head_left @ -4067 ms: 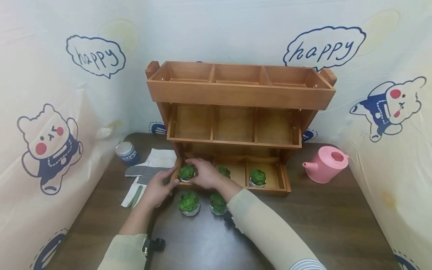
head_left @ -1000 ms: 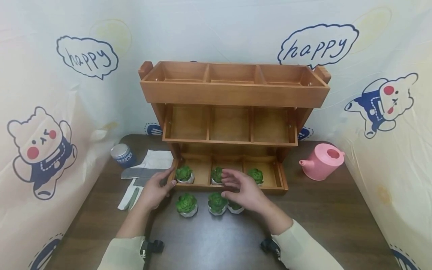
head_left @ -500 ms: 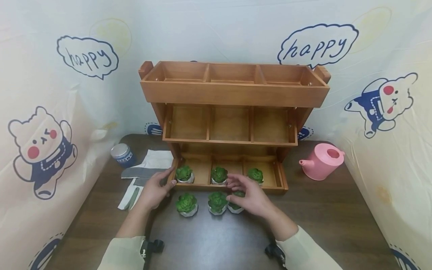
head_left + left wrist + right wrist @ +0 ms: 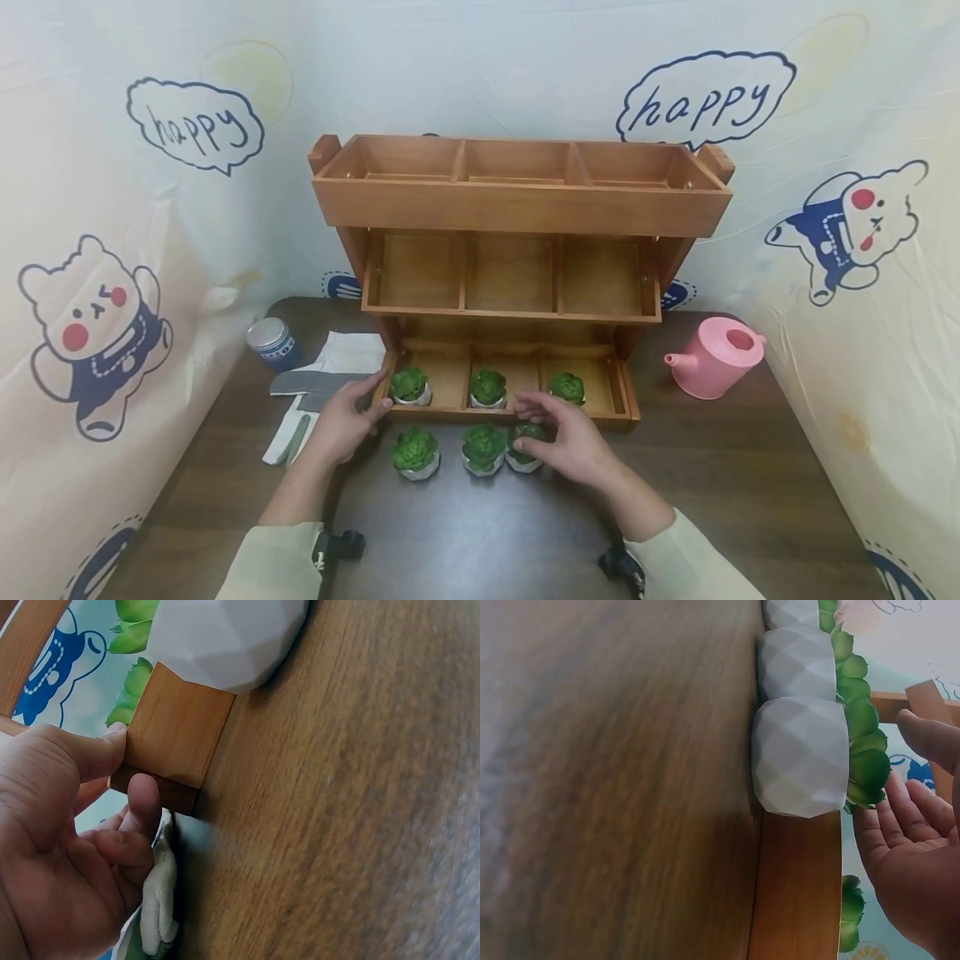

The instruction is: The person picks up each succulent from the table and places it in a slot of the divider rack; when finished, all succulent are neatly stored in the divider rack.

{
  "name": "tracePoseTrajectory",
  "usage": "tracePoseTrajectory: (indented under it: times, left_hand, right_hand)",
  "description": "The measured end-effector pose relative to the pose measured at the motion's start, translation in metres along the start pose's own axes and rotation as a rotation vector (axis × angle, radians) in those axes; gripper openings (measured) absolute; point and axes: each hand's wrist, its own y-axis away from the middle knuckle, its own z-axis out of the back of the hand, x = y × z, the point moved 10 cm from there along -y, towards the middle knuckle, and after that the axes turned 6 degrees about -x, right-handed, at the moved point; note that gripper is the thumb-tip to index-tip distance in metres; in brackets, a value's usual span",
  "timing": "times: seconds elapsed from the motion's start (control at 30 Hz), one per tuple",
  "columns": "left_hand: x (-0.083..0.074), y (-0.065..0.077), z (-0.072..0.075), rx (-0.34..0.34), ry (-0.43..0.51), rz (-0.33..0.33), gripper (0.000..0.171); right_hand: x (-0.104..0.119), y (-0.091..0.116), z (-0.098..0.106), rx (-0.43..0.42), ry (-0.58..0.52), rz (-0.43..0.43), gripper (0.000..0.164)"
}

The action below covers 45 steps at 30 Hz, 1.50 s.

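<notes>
My left hand (image 4: 347, 423) holds the lower left corner of a three-tier wooden shelf (image 4: 517, 210); in the left wrist view its thumb (image 4: 94, 754) lies against the bottom tier's edge, fingers bent around the corner. My right hand (image 4: 573, 440), fingers loosely spread, hovers over the right-hand potted succulent (image 4: 522, 450) of the front row. The right wrist view shows its fingers beside the green leaves (image 4: 868, 761), not gripping the white faceted pot (image 4: 801, 757). Two more succulents (image 4: 415, 452) (image 4: 483, 450) stand to its left. In the bottom tier sit three others (image 4: 410, 386) (image 4: 487, 387) (image 4: 567, 387).
A pink watering can (image 4: 716, 358) stands right of the shelf. To the left are a blue-and-white lidded jar (image 4: 274, 344) and a pair of white-and-grey gloves (image 4: 330, 379). A printed cloth (image 4: 480, 67) backs the dark wooden table (image 4: 465, 542).
My right hand has left the bottom tier's left compartment, where a succulent stands, and drawn back rightward to the front row's right-hand plant. My left hand has stayed at the shelf corner.
</notes>
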Motion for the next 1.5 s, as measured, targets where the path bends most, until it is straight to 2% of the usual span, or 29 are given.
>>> tracePoseTrajectory:
  times: [0.5,0.6,0.77,1.1,1.33,1.5]
  left_hand:
    - [0.001,-0.001,0.000,-0.004,0.002,-0.008,0.064]
    - [0.001,-0.001,0.000,-0.002,0.002,-0.010,0.065]
    - [0.000,-0.001,0.000,-0.003,-0.001,-0.013,0.065]
    - [0.000,0.000,0.002,-0.018,0.007,-0.012,0.064]
    - [-0.004,0.001,0.003,-0.042,0.021,-0.039,0.063]
    - [-0.004,0.002,0.003,-0.048,0.020,-0.044,0.063]
  right_hand:
    - [0.002,0.016,0.011,-0.012,0.069,0.058,0.064]
    - [-0.003,0.018,0.011,0.007,0.102,0.021,0.067]
    - [-0.017,0.022,0.004,0.086,0.160,-0.071,0.078]
    - [-0.025,0.024,-0.007,0.182,0.246,-0.101,0.091]
    - [-0.033,0.022,-0.010,0.211,0.282,-0.143,0.082]
    - [-0.033,0.021,-0.010,0.210,0.289,-0.131,0.073]
